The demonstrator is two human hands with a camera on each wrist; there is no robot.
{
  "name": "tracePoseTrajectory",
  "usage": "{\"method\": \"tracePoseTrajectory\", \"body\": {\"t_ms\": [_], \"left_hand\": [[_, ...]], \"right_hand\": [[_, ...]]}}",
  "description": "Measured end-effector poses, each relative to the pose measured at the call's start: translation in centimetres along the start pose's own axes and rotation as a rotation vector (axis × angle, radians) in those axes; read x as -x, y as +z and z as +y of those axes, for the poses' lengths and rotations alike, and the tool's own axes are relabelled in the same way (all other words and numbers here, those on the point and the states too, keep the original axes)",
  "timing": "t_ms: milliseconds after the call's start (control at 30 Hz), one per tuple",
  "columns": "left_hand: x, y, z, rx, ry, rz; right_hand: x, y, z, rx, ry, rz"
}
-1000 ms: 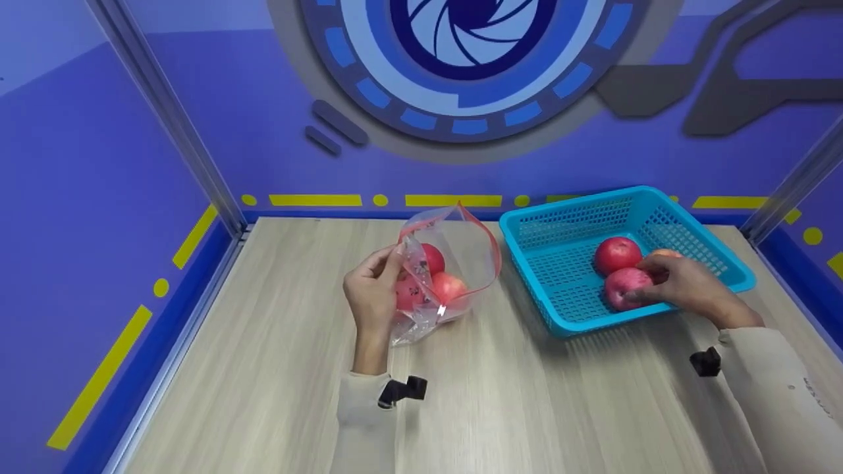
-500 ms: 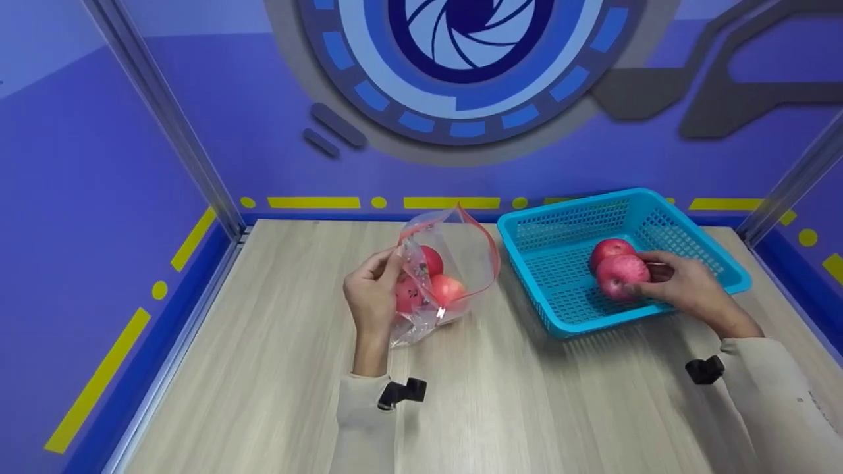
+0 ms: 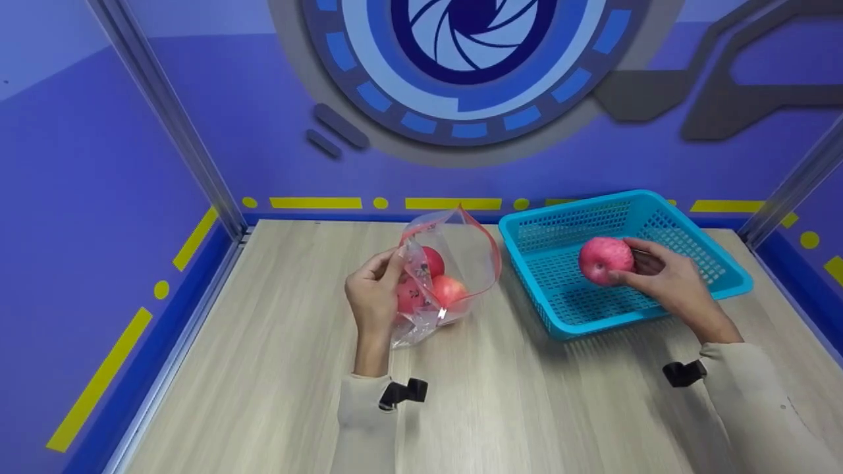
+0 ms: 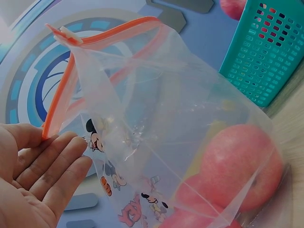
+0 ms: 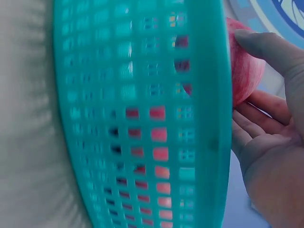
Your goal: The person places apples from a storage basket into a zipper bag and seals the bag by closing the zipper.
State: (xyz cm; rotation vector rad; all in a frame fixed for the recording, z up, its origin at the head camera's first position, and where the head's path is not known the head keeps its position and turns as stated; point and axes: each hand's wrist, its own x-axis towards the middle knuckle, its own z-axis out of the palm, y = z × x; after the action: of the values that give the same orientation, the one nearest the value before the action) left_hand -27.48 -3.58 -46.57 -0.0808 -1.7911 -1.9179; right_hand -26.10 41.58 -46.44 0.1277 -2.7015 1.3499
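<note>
Left hand: my left hand [image 3: 373, 299] pinches the near lip of the bag, thumb and fingers closed on the plastic; the wrist view shows the fingers [image 4: 52, 166] lying along its printed side.
Bag: clear zip bag [image 3: 448, 263] stands open-mouthed mid-table, toward the back edge, just left of the basket; I count three red apples [image 3: 435, 283] inside.
Basket: teal basket [image 3: 718, 263] sits at the table's back right corner.
Right hand: my right hand [image 3: 662, 280] grips one red apple [image 3: 604, 260], fingers curled round it, lifted above the basket floor.
Table: pale wood table [image 3: 276, 368].
</note>
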Motion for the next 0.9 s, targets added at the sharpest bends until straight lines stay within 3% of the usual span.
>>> {"method": "tracePoseTrajectory", "body": {"t_ms": [433,900], "left_hand": [[0.0,0.1,0.0,0.009,-0.012,0.004],[0.1,0.1,0.0,-0.011,0.001,0.006]], "right_hand": [[-0.2,3.1,-2.6,-0.184,-0.040,0.011],[-0.5,6.0,-5.5,-0.294,-0.093,0.006]]}}
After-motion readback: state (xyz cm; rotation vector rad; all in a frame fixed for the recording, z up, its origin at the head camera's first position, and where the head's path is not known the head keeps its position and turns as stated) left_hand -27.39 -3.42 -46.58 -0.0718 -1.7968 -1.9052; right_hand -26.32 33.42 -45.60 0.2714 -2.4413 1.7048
